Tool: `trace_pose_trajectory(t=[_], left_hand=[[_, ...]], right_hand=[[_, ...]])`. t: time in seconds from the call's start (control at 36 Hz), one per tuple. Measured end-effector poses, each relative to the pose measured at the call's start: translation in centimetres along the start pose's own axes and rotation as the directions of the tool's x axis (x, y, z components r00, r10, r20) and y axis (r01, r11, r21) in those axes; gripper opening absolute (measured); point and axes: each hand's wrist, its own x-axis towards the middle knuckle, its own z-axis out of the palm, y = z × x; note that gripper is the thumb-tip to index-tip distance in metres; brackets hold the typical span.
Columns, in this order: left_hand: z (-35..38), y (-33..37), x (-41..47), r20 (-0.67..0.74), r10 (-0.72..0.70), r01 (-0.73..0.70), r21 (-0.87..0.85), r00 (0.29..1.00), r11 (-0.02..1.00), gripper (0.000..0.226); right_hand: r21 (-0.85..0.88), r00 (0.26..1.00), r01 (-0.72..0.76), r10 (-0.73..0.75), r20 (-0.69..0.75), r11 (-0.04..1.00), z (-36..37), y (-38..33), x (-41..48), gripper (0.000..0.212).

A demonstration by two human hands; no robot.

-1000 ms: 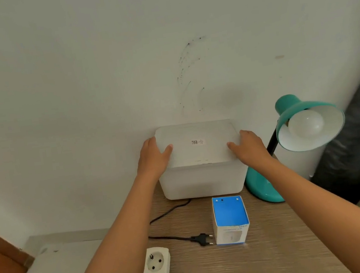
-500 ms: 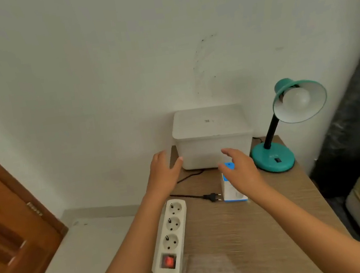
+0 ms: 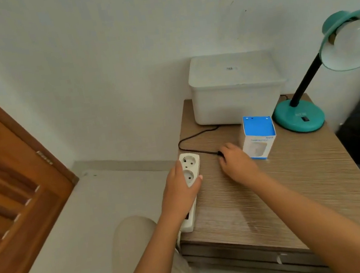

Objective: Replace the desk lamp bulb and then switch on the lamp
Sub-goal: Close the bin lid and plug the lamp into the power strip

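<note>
Wood-grain nightstand [image 3: 296, 180] stood in the corner against a pale wall, w/ a brown door [image 3: 6, 172] off to the left. At the back sat a white lidded box [image 3: 234, 87], and beside it the teal desk lamp [image 3: 304, 105], its bulb [image 3: 354, 36] seated in the shade, unlit. A blue-and-white bulb box [image 3: 258, 137] stood upright in front, near the lamp base. The person's left hand [image 3: 182, 189] lay over the white power strip [image 3: 188, 181] at the table's left edge, fingers wrapped around its sides, pinning it down. The right hand [image 3: 236, 163] was closed over the black plug [image 3: 219, 153] at the end of the lamp cord [image 3: 195, 134]; only a bit of the plug showed, so I couldn't tell exactly how the fingers gripped it. Looked like plugging in was next, approx. Risks as I saw them: strip overhung the table edge, so a hard push could tip or slide it off if the left hand slacked; the cord could drag against the bulb box and knock it over; misaligned pins would jam at the socket.
</note>
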Motion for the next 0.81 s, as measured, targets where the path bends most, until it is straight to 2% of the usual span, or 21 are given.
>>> trace_pose_trajectory(t=[0.08,0.17,0.25,0.36,0.44,0.53,0.64,0.72,0.81], left_hand=[[0.2,-0.3,0.0,-0.015,0.002,-0.003,-0.008,1.000,1.000,0.076],[0.4,-0.5,0.1,-0.024,-0.008,0.007,-0.020,1.000,1.000,0.077],[0.5,-0.5,0.1,-0.039,-0.013,0.012,-0.031,0.999,0.999,0.076],[0.6,-0.6,0.0,-0.065,0.006,-0.008,-0.032,0.998,0.999,0.074],[0.6,-0.6,0.0,-0.059,0.009,-0.011,-0.035,0.998,0.999,0.076],[0.7,-0.7,0.1,-0.054,0.000,-0.003,-0.041,0.999,0.999,0.078],[0.8,-0.8,0.2,-0.048,-0.018,0.015,-0.056,0.999,0.998,0.079],[0.9,-1.0,0.3,-0.055,-0.018,0.015,-0.054,0.998,0.998,0.076],[1.0,-1.2,0.4,-0.062,-0.013,0.009,-0.065,0.998,0.998,0.072]], right_hand=[[-0.092,0.999,0.008,-0.012,-0.045,0.996,1.0,0.0,0.7,0.029],[-0.080,1.000,-0.013,0.012,-0.013,0.997,0.8,-0.5,1.6,0.026],[0.153,0.999,-0.054,0.053,0.014,0.987,0.0,-1.5,2.4,0.022],[0.547,0.988,-0.006,0.091,-0.128,0.837,-1.9,-3.9,2.2,0.015],[0.659,0.985,0.072,0.051,-0.165,0.749,-2.4,-5.3,1.9,0.014],[0.666,0.991,0.079,0.015,-0.134,0.742,-1.6,-5.9,1.7,0.014],[0.568,0.992,0.116,-0.070,-0.102,0.815,-0.2,-5.7,1.2,0.014],[0.517,0.987,0.156,-0.107,-0.124,0.842,0.2,-5.6,1.1,0.011],[0.462,0.986,0.165,-0.142,-0.084,0.871,0.2,-5.9,1.1,0.009]])
